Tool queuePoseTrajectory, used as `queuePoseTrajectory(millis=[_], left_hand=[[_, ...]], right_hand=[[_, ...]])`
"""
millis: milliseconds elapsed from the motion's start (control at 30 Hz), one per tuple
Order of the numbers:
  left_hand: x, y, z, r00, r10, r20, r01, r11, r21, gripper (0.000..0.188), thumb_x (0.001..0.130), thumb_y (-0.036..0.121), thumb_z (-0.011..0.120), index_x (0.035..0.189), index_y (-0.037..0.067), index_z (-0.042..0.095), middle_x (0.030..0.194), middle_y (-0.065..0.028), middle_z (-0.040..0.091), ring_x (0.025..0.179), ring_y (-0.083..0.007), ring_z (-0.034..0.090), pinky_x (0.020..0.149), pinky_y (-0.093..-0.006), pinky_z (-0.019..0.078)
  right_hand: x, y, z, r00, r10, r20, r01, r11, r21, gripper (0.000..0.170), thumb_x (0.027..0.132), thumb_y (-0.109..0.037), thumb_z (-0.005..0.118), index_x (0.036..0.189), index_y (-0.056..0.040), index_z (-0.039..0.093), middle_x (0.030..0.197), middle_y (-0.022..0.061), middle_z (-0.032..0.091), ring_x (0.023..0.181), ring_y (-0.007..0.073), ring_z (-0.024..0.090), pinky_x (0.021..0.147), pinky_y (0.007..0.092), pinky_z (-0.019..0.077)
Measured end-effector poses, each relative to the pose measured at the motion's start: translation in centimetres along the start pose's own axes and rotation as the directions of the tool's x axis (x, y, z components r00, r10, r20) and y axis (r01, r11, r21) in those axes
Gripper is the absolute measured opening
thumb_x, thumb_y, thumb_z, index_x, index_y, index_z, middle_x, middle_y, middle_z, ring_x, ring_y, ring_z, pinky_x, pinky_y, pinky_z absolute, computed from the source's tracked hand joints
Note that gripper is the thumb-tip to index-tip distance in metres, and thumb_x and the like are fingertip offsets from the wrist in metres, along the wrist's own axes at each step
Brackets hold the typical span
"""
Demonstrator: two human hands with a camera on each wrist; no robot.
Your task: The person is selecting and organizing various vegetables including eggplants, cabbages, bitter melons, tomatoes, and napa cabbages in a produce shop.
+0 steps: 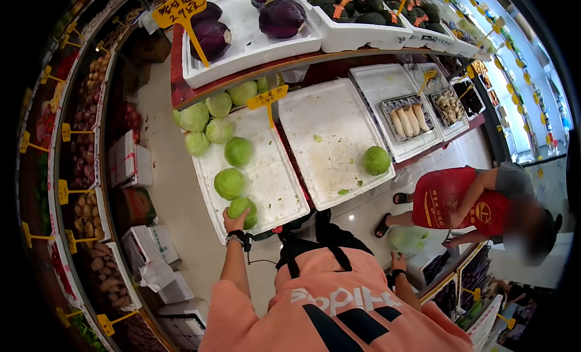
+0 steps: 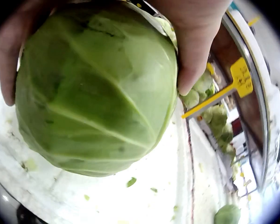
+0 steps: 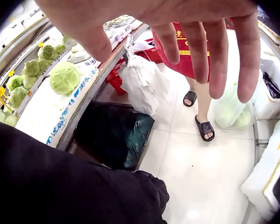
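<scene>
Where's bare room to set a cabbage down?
Free, bar leaf scraps: the right cabbage tray, left of its lone cabbage; the left tray, its right half. Crowded: its left side, from piled cabbages to the cabbage the left hand grips.

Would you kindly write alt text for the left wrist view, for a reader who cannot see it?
The left hand grips a green cabbage; behind it lies a white tray dotted with leaf scraps. To the right are a yellow sign and more cabbages.
</scene>
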State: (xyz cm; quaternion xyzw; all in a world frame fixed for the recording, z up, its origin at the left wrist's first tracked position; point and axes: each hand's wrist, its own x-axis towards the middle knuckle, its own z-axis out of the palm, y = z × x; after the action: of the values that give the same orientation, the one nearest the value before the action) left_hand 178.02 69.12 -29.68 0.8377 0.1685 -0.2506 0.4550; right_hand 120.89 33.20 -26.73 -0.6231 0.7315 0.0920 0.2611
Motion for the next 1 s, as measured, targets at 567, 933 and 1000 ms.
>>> queuePoseTrajectory(millis=[567, 933, 1000], left_hand=[[-11.5, 4.0, 3.6, 0.657, 0.304, 0.69, 0.565, 0.407, -0.718, 0.068, 0.087, 0.046, 0.059, 0.14, 0.011, 0.034, 0.136, -0.0147, 0.045, 0.123, -0.0346, 0.047, 0.095, -0.0575, 0.0432], [-17.7, 19.7, 18.0, 0.554, 0.562, 0.615, -0.81, 0.535, 0.241, 0.089, 0.053, 0.04, 0.087, 0.128, 0.015, 0.047, 0.121, -0.0167, 0.049, 0.109, -0.0344, 0.054, 0.091, -0.0427, 0.048], [-18.7, 22.0, 21.8, 0.542, 0.529, 0.654, -0.827, 0.475, 0.302, 0.09, 0.05, 0.042, 0.087, 0.128, 0.02, 0.047, 0.122, -0.0168, 0.047, 0.109, -0.0351, 0.053, 0.09, -0.0433, 0.0486]], right_hand=[[5.8, -11.7, 2.8, 0.911, -0.358, 0.205, 0.37, 0.929, -0.026, 0.056, 0.081, -0.043, 0.063, 0.12, -0.0026, 0.055, 0.113, 0.0196, 0.063, 0.105, 0.0317, 0.061, 0.089, 0.0407, 0.0471], [6.7, -16.2, 3.8, 0.839, -0.4, 0.37, 0.421, 0.907, 0.025, 0.052, 0.082, -0.035, 0.064, 0.121, -0.0033, 0.054, 0.103, 0.0177, 0.067, 0.099, 0.0321, 0.063, 0.085, 0.0392, 0.0501], [7.1, -16.3, 4.3, 0.818, -0.423, 0.389, 0.467, 0.884, -0.021, 0.052, 0.083, -0.038, 0.061, 0.122, -0.005, 0.054, 0.106, 0.0179, 0.065, 0.101, 0.0337, 0.061, 0.087, 0.0414, 0.0488]])
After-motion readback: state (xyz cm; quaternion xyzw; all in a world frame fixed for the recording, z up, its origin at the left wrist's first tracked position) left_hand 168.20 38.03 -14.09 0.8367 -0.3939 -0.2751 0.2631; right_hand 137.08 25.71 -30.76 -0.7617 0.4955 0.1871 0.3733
